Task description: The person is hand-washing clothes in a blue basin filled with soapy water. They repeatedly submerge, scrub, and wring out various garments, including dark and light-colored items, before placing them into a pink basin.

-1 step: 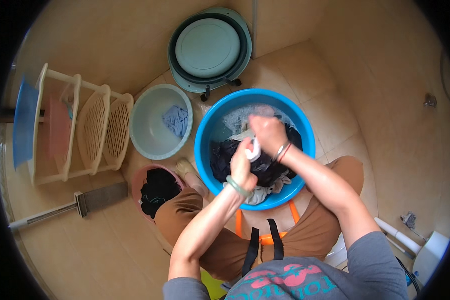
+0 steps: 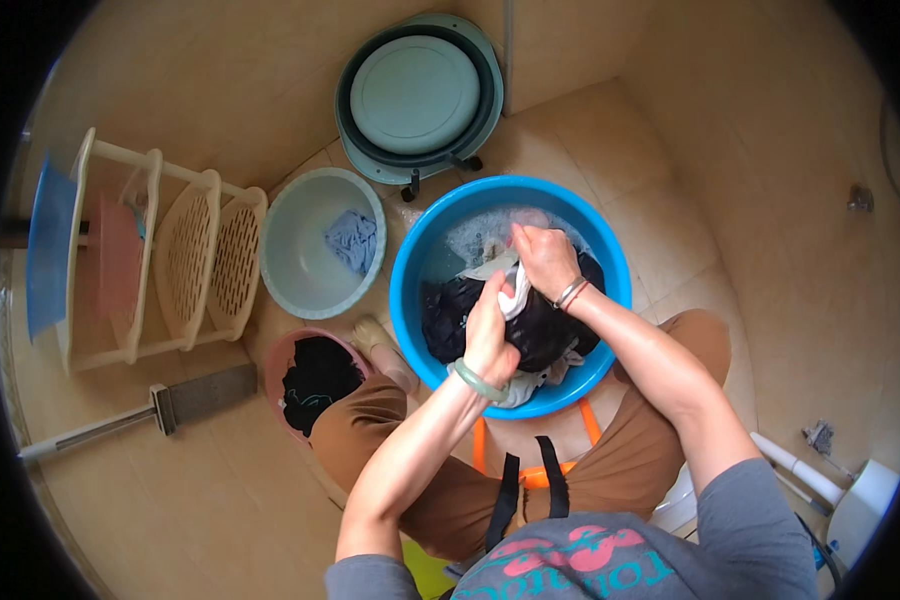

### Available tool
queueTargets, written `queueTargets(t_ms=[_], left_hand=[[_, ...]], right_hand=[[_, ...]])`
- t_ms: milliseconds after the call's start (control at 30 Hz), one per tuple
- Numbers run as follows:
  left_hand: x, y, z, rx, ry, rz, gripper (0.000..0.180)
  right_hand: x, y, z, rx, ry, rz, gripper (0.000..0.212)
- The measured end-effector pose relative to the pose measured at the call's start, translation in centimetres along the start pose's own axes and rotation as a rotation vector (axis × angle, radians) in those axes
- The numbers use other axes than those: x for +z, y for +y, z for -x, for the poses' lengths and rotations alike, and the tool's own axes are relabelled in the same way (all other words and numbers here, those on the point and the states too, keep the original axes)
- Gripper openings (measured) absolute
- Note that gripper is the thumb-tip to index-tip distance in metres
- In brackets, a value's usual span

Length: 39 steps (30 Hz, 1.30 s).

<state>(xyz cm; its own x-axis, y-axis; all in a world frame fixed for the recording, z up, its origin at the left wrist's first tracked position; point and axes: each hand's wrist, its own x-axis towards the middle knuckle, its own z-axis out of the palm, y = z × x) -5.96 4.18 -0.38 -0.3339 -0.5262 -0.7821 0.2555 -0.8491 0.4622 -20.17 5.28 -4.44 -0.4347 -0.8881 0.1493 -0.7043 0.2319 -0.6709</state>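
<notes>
Over a bright blue basin (image 2: 406, 345) of soapy water and laundry, both my hands grip one white cloth (image 2: 511, 303). My left hand (image 2: 488, 325), with a green bangle at its wrist, is closed on the cloth's lower part. Closed higher up and to the right on the same cloth, my right hand (image 2: 547, 262) has thin bands at its wrist. Below the hands lies dark wet clothing (image 2: 545, 338), with pale cloth (image 2: 555, 372) at the near side of the basin. Suds (image 2: 470, 238) float at the far side. The cloth's full shape is hidden by my fingers.
To the left stands a pale green basin (image 2: 290, 255) with a blue cloth (image 2: 352, 240) in it. Beside my left leg is a pink tub (image 2: 275, 390) of black clothes. A cream rack (image 2: 192, 260), a flat mop (image 2: 205, 398) and a folded green basin (image 2: 415, 95) stand farther out.
My right hand has shifted slightly to the right and now looks sharper, where it was blurred before. Both hands keep hold of the white cloth.
</notes>
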Motion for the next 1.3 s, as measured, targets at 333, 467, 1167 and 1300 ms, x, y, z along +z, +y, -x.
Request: queueTargets(t_ms=[333,467,1167,1300], left_hand=[[-2.3,7.5,-0.1,0.444,-0.412,-0.88,0.045],[-2.0,8.8,0.3,0.731,-0.483,-1.558,0.036],[1.0,-0.1,-1.3,0.226,0.03,-0.093,0.034],[-8.9,-0.6,-9.6,0.27,-0.769,0.168,0.023]], right_hand=[[-6.9,-4.5,0.4,0.027,-0.582,-0.478,0.04],[-9.5,-5.6,0.6,0.225,-0.5,-0.901,0.021],[-0.8,-5.0,0.5,-0.196,-0.002,-0.086,0.02],[-1.4,-13.0,4.3,-0.58,0.038,-0.136,0.016]])
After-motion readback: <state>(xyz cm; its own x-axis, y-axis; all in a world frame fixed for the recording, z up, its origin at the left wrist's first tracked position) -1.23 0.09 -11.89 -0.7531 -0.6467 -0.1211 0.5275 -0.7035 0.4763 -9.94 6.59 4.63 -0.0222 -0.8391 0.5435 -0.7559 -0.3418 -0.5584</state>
